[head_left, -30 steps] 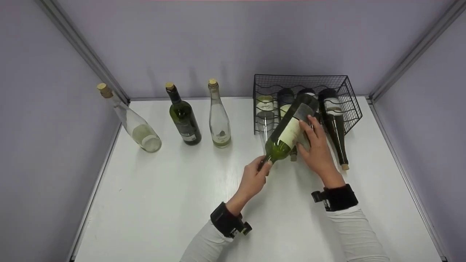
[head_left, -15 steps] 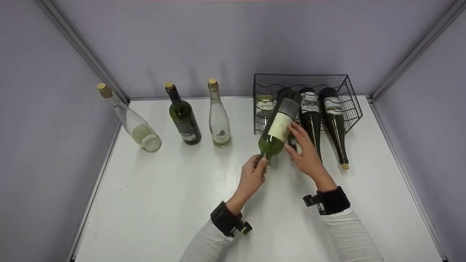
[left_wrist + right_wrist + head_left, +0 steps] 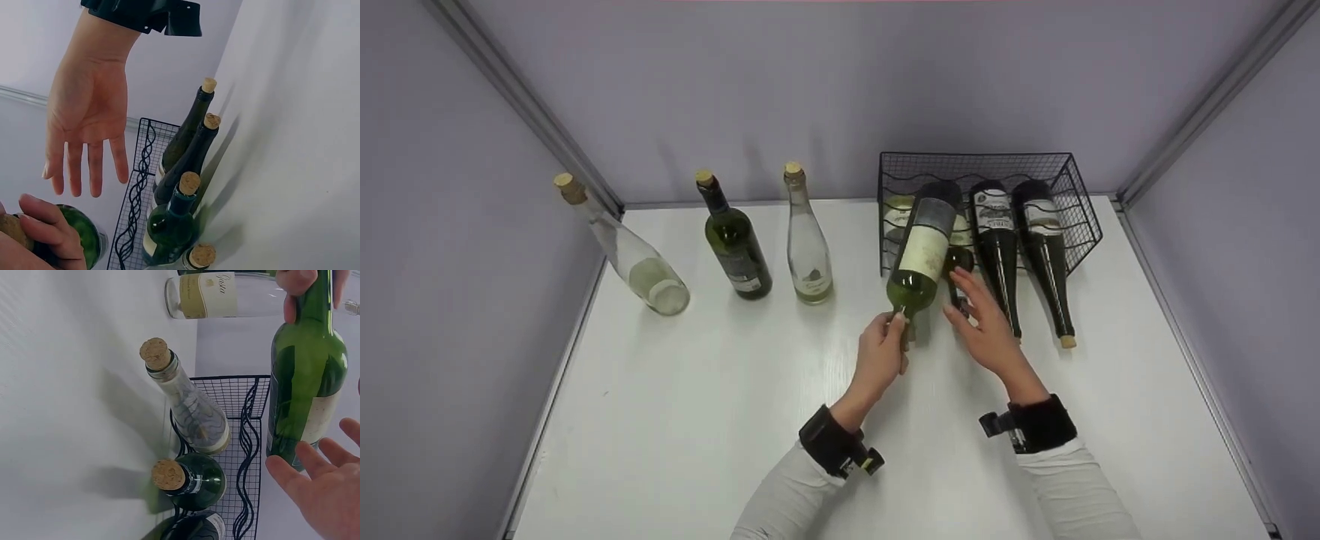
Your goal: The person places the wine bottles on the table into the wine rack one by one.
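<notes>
My left hand (image 3: 881,349) grips a green wine bottle (image 3: 924,251) by its neck, base tilted away toward the black wire rack (image 3: 1085,202). A cork shows beside those fingers in the left wrist view. The bottle overlaps the rack's left part in the head view and partly hides a clear bottle (image 3: 897,214) lying there. To its right, my right hand (image 3: 990,330) is spread, fingers apart, holding nothing; in the right wrist view its fingertips are near the bottle's base. Also lying in the rack are a green bottle (image 3: 958,259) and two long dark bottles (image 3: 997,251), necks toward me.
Left of the rack, three corked bottles stand upright in a row: a clear one (image 3: 810,259), a dark green one (image 3: 739,259) and another clear one (image 3: 641,262). Grey panels (image 3: 765,82) enclose the white table (image 3: 697,420) at the back and sides.
The held bottle has swung left and turned more upright in the head view, uncovering the dark bottles. My right hand has come off its label and moved left and slightly toward me.
</notes>
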A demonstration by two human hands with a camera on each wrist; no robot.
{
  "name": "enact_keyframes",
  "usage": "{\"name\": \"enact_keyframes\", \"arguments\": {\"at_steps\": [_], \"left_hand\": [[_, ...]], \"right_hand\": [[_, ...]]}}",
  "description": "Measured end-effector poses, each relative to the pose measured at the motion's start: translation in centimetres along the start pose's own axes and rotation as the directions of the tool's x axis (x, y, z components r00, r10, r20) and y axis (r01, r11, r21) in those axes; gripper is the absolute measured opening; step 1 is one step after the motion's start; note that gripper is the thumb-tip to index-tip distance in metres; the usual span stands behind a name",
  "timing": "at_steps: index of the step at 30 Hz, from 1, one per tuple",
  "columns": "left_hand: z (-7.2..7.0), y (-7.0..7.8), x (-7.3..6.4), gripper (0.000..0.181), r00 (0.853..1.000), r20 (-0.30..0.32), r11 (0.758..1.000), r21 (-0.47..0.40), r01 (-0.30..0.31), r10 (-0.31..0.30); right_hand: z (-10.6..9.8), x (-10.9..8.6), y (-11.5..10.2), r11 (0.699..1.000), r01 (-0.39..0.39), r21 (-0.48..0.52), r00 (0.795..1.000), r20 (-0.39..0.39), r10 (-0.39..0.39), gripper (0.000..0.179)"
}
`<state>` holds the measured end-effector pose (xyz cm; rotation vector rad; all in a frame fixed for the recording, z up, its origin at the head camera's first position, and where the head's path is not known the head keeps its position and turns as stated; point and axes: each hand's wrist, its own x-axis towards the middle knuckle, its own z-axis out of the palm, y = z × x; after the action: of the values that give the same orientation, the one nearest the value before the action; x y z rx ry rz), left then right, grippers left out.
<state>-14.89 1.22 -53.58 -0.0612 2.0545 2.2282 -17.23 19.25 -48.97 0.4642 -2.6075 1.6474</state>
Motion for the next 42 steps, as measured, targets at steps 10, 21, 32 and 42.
{"name": "enact_keyframes", "arguments": {"at_steps": [10,21,32,42], "left_hand": [[0.3,-0.1,1.3,0.037,0.999,-0.038,0.999,-0.036,0.030,-0.032],[1.2,-0.1,2.4,0.030,0.998,-0.049,0.995,-0.088,0.036,-0.041],[2.7,-0.3,4.1,0.032,0.992,-0.101,0.988,-0.141,0.061,-0.076],[3.2,0.0,5.2,0.035,0.989,-0.113,0.990,-0.113,0.085,-0.098]], "right_hand": [[0.9,-0.2,4.2,0.999,0.025,0.035,1.000,0.006,-0.025,0.052],[1.6,-1.0,4.2,0.997,-0.058,0.058,0.998,0.011,0.057,0.052],[1.1,-1.0,4.8,0.995,-0.066,0.073,0.998,0.020,0.064,0.054],[0.4,-0.7,4.9,0.994,-0.085,0.067,0.996,-0.002,0.085,0.053]]}}
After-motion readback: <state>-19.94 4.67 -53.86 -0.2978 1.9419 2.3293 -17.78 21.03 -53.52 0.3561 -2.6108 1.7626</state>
